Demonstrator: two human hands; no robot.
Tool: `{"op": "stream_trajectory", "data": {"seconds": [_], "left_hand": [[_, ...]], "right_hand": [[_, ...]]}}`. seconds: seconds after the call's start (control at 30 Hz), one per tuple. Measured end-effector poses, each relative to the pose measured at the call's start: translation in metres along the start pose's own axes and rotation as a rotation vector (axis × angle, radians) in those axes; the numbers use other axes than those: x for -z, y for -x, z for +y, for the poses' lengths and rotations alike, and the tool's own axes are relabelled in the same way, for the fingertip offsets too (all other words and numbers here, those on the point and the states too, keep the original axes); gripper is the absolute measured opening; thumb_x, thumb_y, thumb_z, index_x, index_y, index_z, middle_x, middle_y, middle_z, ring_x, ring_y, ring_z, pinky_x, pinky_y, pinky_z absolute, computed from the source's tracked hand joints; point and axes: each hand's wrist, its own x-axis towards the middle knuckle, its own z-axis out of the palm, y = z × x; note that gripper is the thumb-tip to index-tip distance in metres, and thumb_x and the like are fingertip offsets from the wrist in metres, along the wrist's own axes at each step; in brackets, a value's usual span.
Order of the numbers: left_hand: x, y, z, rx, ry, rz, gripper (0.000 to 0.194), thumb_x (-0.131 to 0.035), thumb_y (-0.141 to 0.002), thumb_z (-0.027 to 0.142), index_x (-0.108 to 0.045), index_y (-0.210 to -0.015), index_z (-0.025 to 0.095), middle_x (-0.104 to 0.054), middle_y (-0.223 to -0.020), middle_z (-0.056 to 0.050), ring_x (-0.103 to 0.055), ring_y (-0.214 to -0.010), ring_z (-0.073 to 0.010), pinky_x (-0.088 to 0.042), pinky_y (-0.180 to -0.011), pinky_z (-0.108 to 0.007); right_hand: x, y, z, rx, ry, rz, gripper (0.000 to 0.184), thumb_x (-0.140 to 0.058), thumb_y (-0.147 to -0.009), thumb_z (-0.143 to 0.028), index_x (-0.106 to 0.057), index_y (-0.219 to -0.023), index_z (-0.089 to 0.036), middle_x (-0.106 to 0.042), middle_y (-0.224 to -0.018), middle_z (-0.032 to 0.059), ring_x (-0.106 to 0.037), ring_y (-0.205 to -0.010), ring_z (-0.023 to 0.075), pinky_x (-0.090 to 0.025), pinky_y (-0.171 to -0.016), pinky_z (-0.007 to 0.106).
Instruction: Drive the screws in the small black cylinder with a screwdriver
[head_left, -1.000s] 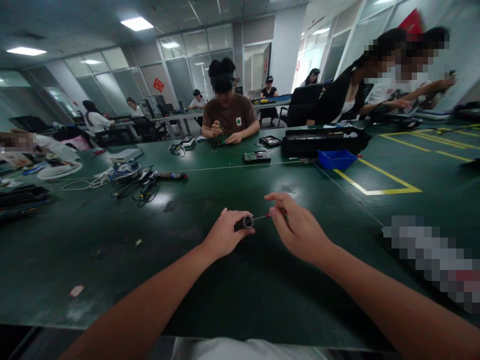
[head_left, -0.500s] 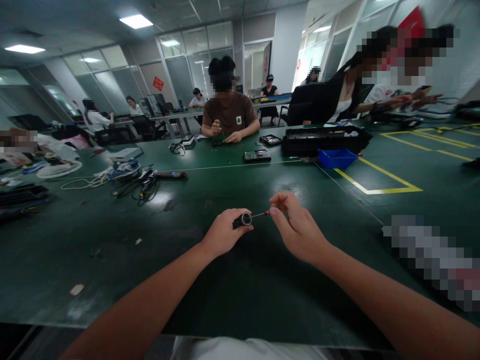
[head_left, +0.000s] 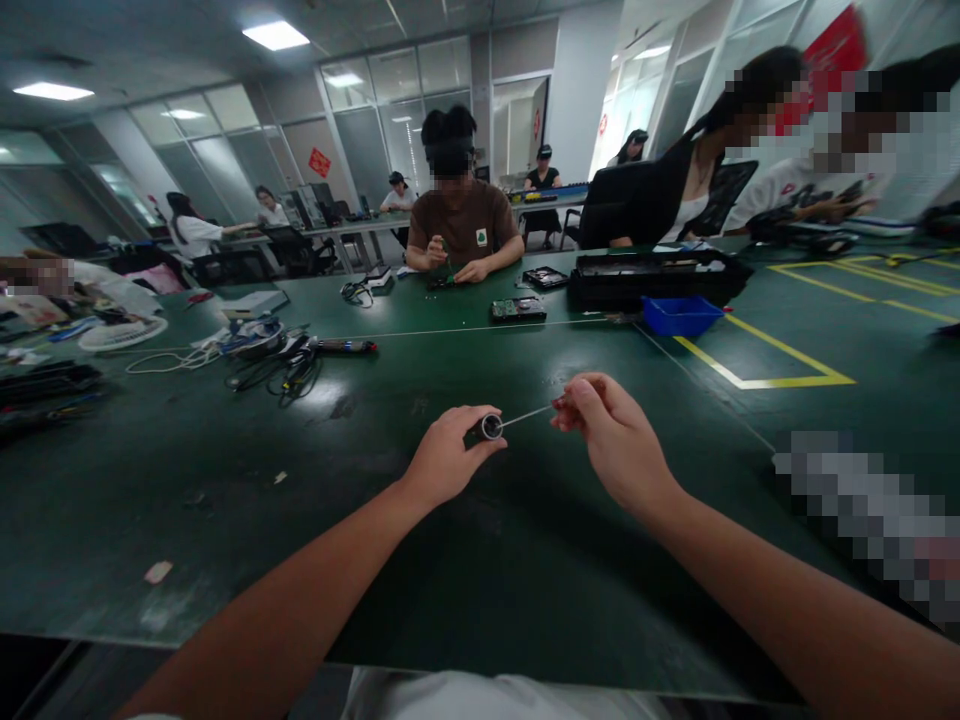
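Observation:
My left hand (head_left: 444,455) is closed round a short dark cylinder (head_left: 491,427) with a pale rim, its round end turned towards me. In my right hand (head_left: 611,430) is a screwdriver (head_left: 526,416), pinched between thumb and fingers. Its thin metal shaft points left, and the tip meets the cylinder's rim or opening; which of these I cannot tell. The fingers hide most of the screwdriver's handle. Both hands are above the green table (head_left: 420,590).
Ahead lie a circuit-board device (head_left: 518,309), a blue tray (head_left: 682,316) and a long black casing (head_left: 656,278). Tangled cables (head_left: 281,370) and a pen-like tool (head_left: 345,346) lie left. A co-worker (head_left: 465,225) sits opposite; a blurred-out object (head_left: 862,510) is at right.
My right hand has moved slightly right and its fingers have shifted on the screwdriver. More of the shaft shows, at a steeper slant. The left hand still grips the cylinder.

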Motion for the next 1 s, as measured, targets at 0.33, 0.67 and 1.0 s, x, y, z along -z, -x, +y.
{"op": "stream_trajectory", "data": {"seconds": [0.33, 0.67, 1.0], "left_hand": [[0.0, 0.0, 0.001, -0.007, -0.022, -0.046, 0.035, -0.074, -0.084, 0.032, -0.066, -0.117, 0.026, -0.068, -0.111, -0.003, -0.06, -0.105, -0.0221, -0.044, -0.091, -0.036], [-0.005, -0.001, -0.006, -0.015, -0.047, -0.096, 0.039, -0.078, -0.08, 0.031, -0.068, -0.117, 0.026, -0.068, -0.108, -0.003, -0.06, -0.104, -0.0223, -0.044, -0.092, -0.036], [-0.003, -0.001, -0.002, 0.039, -0.023, -0.114, 0.034, -0.077, -0.08, 0.03, -0.069, -0.113, 0.026, -0.068, -0.106, -0.003, -0.061, -0.102, -0.023, -0.044, -0.091, -0.036]], "right_hand": [[0.0, 0.014, -0.011, 0.25, 0.449, -0.109, 0.02, -0.042, -0.102, -0.036, -0.054, -0.096, -0.022, -0.062, -0.078, 0.0014, -0.062, -0.069, 0.017, -0.045, -0.063, 0.031], [0.001, 0.012, -0.018, 0.412, 0.63, -0.232, 0.011, -0.042, -0.099, -0.026, -0.05, -0.097, -0.02, -0.063, -0.077, 0.0028, -0.061, -0.064, 0.0173, -0.044, -0.059, 0.029], [0.002, 0.011, -0.014, 0.409, 0.731, -0.209, 0.013, -0.042, -0.099, -0.028, -0.052, -0.098, -0.019, -0.065, -0.079, 0.0044, -0.064, -0.069, 0.0197, -0.045, -0.062, 0.031]]}}
